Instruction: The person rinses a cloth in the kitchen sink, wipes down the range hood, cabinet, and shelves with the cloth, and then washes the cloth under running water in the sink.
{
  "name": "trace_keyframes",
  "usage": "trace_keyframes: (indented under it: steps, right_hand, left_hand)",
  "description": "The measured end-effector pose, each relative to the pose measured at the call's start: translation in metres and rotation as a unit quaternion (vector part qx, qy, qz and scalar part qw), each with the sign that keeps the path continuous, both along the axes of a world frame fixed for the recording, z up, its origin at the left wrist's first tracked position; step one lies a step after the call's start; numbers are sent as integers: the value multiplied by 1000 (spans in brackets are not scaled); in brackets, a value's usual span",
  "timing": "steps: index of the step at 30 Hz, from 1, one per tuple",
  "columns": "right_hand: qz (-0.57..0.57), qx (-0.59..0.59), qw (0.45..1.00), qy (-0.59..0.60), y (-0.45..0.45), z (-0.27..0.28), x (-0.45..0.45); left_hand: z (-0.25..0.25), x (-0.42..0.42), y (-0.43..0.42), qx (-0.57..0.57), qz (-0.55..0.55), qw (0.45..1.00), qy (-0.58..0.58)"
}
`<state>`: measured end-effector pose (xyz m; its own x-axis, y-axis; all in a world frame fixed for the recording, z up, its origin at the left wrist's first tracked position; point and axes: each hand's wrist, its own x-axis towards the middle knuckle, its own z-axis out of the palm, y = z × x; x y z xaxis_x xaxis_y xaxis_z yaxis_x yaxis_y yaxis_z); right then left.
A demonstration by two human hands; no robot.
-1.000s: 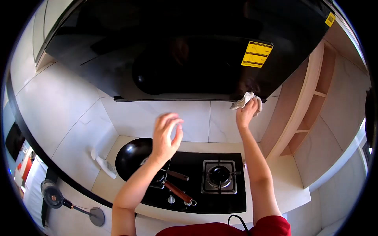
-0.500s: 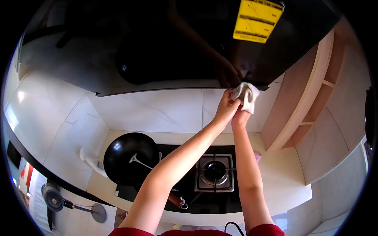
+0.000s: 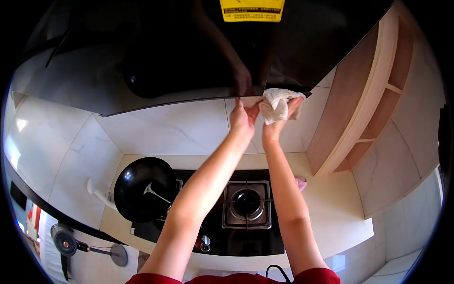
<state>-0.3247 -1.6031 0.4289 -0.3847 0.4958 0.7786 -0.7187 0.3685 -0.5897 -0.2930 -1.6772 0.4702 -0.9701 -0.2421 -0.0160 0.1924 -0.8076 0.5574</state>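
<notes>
My right hand (image 3: 276,128) holds a white cloth (image 3: 275,107) to the lower edge of the black range hood (image 3: 184,71); my left hand (image 3: 242,118) is at that edge just beside it. Below, a black wok (image 3: 137,201) sits on the gas cooktop (image 3: 248,242).

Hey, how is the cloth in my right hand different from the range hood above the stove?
Color: the cloth is off-white, while the range hood is black.
Form: the cloth is crumpled and folded; the range hood has a broad, smooth panel.
Finish: the cloth looks matte, while the range hood is glossy and shows an arm's reflection.
Size: the cloth is far smaller than the range hood.
</notes>
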Motion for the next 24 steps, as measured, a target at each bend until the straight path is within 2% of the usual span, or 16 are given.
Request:
trace_keyframes:
  steps: [1,3,5,6,10,12,14,17,19,24]
  right_hand:
    - [33,-34,999,-13,-11,0,0]
    - [68,-69,995,-23,-26,3,-3]
    - [53,-86,993,-61,-45,7,0]
    - [80,-113,989,-55,-53,8,1]
    - [143,-155,977,-31,-91,7,5]
    - [118,-142,982,-49,-117,13,16]
    - [85,-119,987,-62,-150,16,24]
    - [110,-124,979,-120,-197,19,33]
    - [97,-105,983,-113,-237,21,41]
    - [115,-82,984,-112,-343,25,65]
  left_hand:
    - [-1,-7,-11,2,-32,999,3]
    - [-1,4,-21,-117,-75,989,41]
    - [4,13,-25,-61,-106,992,-1]
    - [5,15,-34,-115,-115,986,36]
    - [2,20,-76,-160,-188,964,103]
    - [2,21,-96,-224,-78,970,50]
    - [1,23,-125,-205,-59,976,39]
    - [-2,28,-175,-190,-26,981,30]
    - [0,40,-214,-166,4,986,-7]
    - [0,59,-323,-143,67,987,-4]
